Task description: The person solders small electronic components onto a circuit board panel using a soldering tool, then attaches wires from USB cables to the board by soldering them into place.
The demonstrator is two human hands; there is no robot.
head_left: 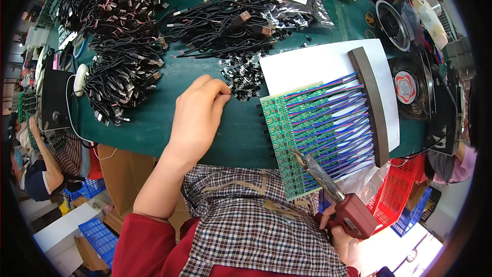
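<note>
My left hand [197,118] is over the green table, thumb and forefinger pinched together at the near-left edge of a pile of small black connectors with metal pins [243,77]. Whatever is between those fingertips is too small to make out. Low at the right, my right hand [341,238] grips a soldering gun [357,215] by its dark red handle. Its metal barrel slants up and left, the tip over a green circuit board panel [284,133]. Rows of blue and red wires [328,118] run from the panel toward a dark curved bar [371,102] on a white sheet [302,61].
Black USB cables [120,46] are heaped at the left, with another bundle [215,25] behind the connectors. A clear plastic bag [292,0] lies at the back. A solder reel [405,87] and a round metal dish [392,25] stand right. Another person [46,169] sits far left.
</note>
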